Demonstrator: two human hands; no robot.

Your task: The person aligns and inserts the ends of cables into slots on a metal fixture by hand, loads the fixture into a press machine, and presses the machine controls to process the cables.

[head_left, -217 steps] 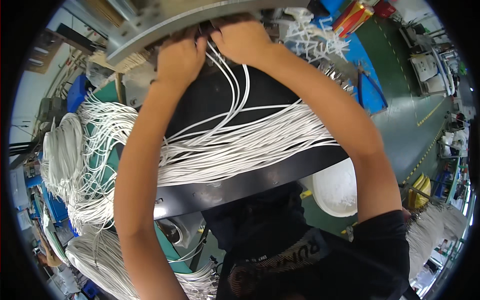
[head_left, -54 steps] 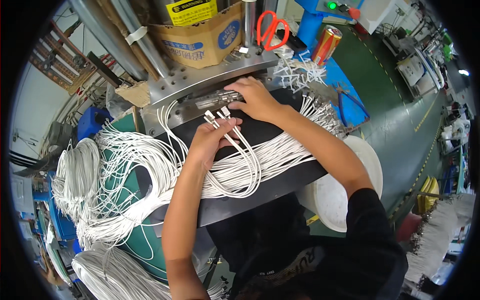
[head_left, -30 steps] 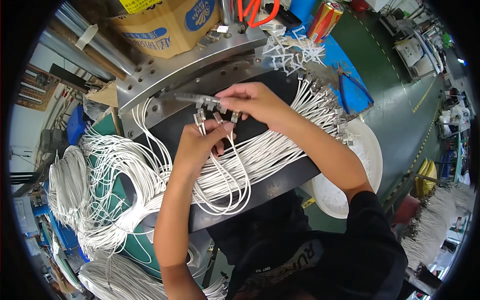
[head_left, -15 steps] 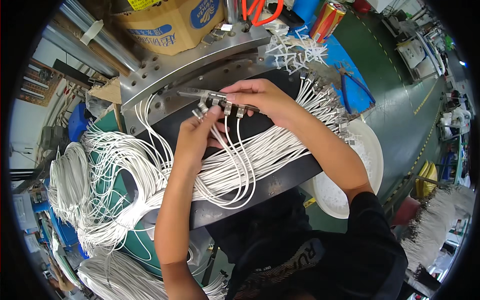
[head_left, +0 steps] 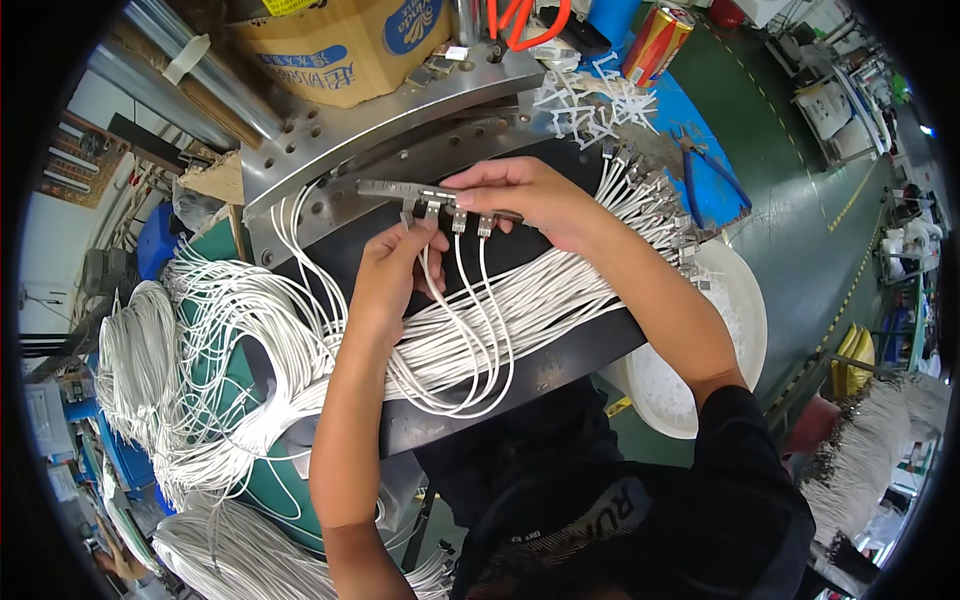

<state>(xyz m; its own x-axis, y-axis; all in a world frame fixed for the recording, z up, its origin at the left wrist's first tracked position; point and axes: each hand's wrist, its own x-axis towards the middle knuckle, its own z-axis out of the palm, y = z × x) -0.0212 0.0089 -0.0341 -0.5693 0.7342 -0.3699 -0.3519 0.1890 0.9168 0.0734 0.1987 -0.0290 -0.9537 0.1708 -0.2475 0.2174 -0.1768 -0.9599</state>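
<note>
My right hand [head_left: 525, 200] is closed on a narrow metal bar fixture [head_left: 390, 188] held above the worktop. Two metal-shelled cable plugs [head_left: 460, 222] hang side by side from its lower edge near my right fingers, their white cables looping down. My left hand [head_left: 395, 270] pinches another white cable [head_left: 428, 262], with its plug [head_left: 431, 211] up against the bar left of those two. A thick bundle of white cables [head_left: 550, 270] lies across the black mat beneath both hands, its plug ends [head_left: 655, 200] fanned out at the right.
Behind the bar curves a drilled steel plate [head_left: 400, 115] bearing a cardboard box [head_left: 335, 60]. Blue-handled pliers [head_left: 715, 175], white plastic scraps [head_left: 600, 105] and a red-gold can [head_left: 657, 45] sit at the far right. A white tub [head_left: 745, 300] stands right; coiled cables [head_left: 140, 370] lie left.
My left hand has brought its cable plug up against the bar; before, the plug end stood tilted left of it. The right hand keeps its hold, nearly still.
</note>
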